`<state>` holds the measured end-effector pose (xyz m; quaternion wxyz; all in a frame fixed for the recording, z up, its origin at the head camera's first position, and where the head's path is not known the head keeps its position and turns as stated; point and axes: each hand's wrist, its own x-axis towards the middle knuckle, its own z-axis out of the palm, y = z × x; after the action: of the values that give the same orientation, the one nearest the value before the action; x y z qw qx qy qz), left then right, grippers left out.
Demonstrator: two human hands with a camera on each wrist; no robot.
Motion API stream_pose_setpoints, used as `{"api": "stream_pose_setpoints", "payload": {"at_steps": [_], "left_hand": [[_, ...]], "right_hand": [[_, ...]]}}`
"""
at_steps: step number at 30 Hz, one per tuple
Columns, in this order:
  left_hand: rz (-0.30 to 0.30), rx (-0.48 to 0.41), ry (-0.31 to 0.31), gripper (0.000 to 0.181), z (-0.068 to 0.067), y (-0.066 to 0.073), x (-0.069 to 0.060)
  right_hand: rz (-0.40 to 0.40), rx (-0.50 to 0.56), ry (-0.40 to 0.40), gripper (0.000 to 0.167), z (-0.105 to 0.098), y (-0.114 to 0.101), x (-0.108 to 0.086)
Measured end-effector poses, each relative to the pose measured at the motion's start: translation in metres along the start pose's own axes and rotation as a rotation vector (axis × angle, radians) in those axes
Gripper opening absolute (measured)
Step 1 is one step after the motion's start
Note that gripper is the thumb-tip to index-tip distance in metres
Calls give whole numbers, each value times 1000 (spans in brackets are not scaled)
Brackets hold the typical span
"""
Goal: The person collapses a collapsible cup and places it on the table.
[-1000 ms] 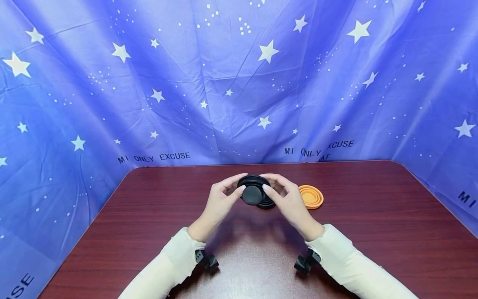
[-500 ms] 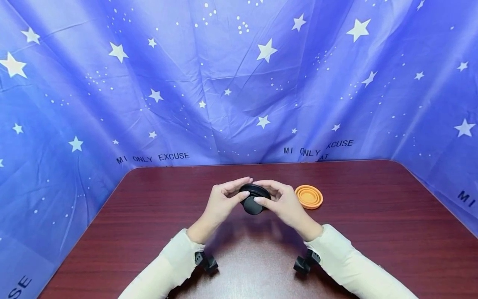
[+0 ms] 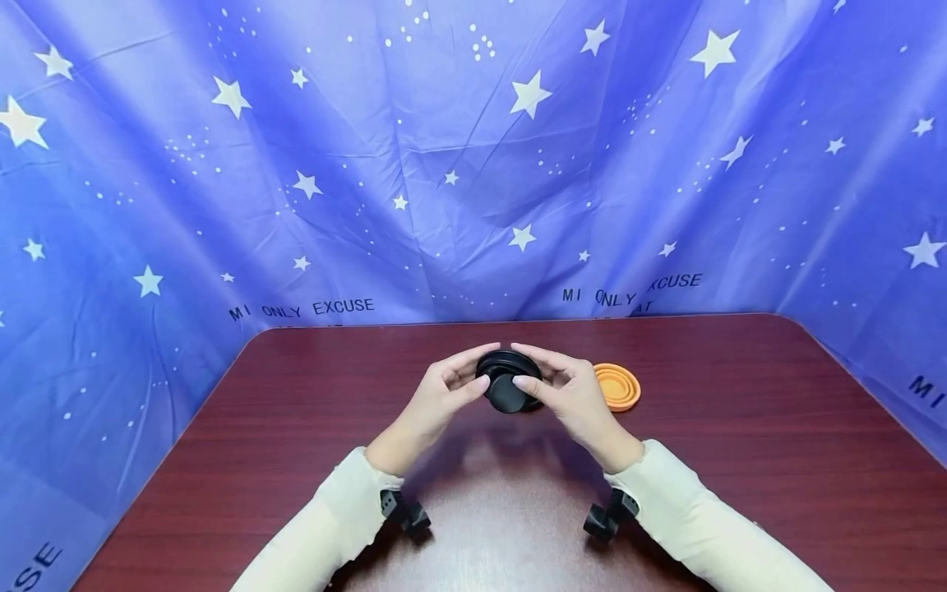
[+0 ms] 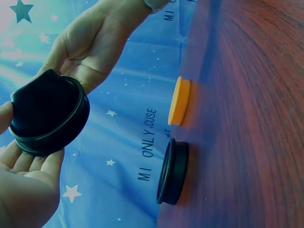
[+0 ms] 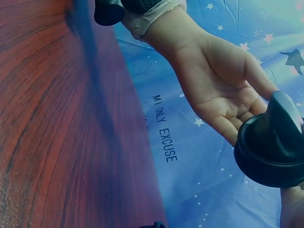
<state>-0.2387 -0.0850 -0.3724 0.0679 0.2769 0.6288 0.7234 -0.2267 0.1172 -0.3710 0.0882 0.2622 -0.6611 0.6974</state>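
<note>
Both hands hold a black round piece (image 3: 507, 393), which looks like a soft collapsible cup, above the table. My left hand (image 3: 435, 399) grips its left side, thumb on the front and fingers behind. On its right side, my right hand (image 3: 573, 399) does likewise, the thumb pressing near the central disc. The left wrist view shows the disc bulging unevenly out of the thick rim. A second black rimmed piece (image 4: 173, 173) sits on the table beyond the hands. Beside it lies an orange collapsible cup (image 3: 620, 387), folded flat in rings and partly hidden by my right hand in the head view.
The dark red wooden table (image 3: 296, 427) ends at a blue star-patterned curtain (image 3: 414, 164). Black wrist cameras (image 3: 405, 511) hang below both sleeves.
The hands first dipped with the black cup, then came up again. Its front now faces the head camera more, and the fingers have shifted along the rim. The orange cup stayed put.
</note>
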Motion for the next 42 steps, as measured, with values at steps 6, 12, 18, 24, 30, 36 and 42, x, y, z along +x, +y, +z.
{"api": "stream_pose_setpoints", "payload": {"at_steps": [6,12,18,24,30,36,42], "left_hand": [[31,20,28,42,1,1,-1],[57,55,63,37,0,2,0],[107,180,77,35,2,-2,2],[132,407,97,36,5,-4,0],[118,483,90,37,7,0,-1],[90,406,65,38,6,2,0],[76,319,30,40,8,2,1]], "right_hand": [[28,16,1,43,1,1,-1],[30,52,-3,43,4,3,0],[59,14,6,41,4,2,1],[86,-122,-50,38,3,3,0],[90,-143,-68,37,3,3,1],[88,-134,-49,37,3,0,1],[57,-134,-1,37,2,2,0]]}}
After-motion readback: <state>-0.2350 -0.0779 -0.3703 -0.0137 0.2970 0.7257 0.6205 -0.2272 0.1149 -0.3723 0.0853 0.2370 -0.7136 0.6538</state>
